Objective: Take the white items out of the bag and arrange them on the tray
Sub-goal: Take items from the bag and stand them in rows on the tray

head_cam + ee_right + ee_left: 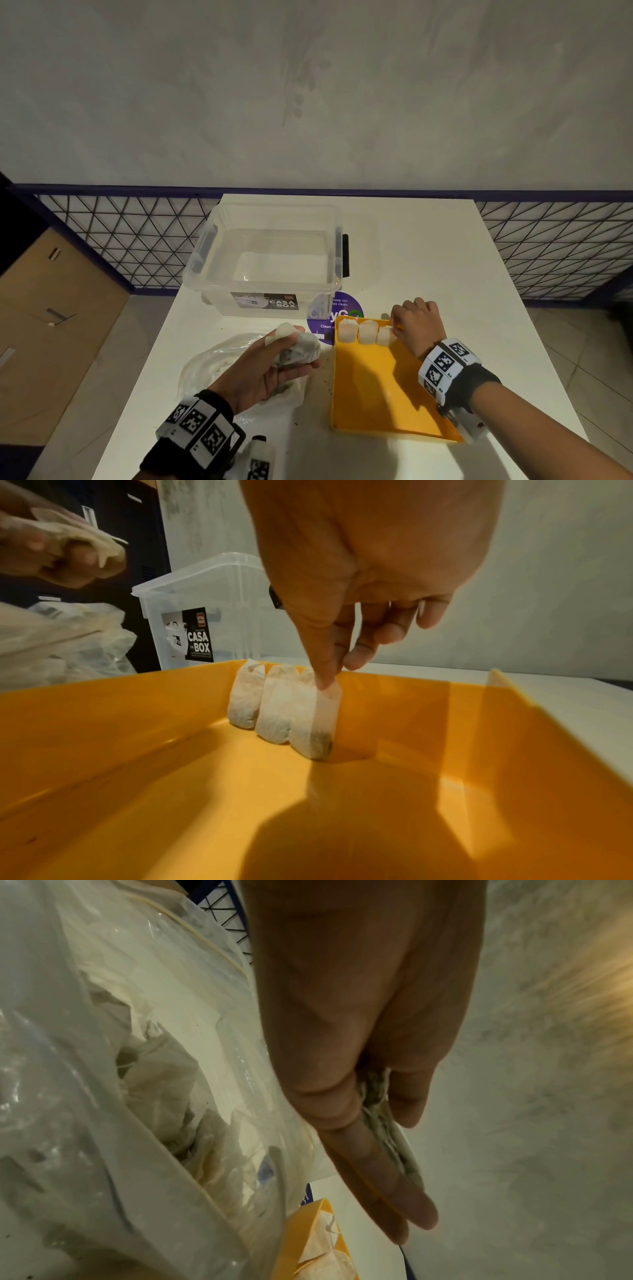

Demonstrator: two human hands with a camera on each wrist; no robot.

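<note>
Three white sachets (274, 704) stand in a row at the far end of the yellow tray (376, 394); the right hand (416, 325) pinches the top of the rightmost. The left hand (270, 366) cups several more sachets (301, 346), count unclear, above the clear bag (212, 363), beside one empty box (270, 250).

Left hand (274, 363) cupped palm-up, gripping; right hand (416, 325) pinching downward.

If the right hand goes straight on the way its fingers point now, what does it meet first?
The right hand points down and its fingers already pinch the top of the third sachet, standing in the tray. Going straight on, it would press that sachet down against the tray floor, probably.
</note>
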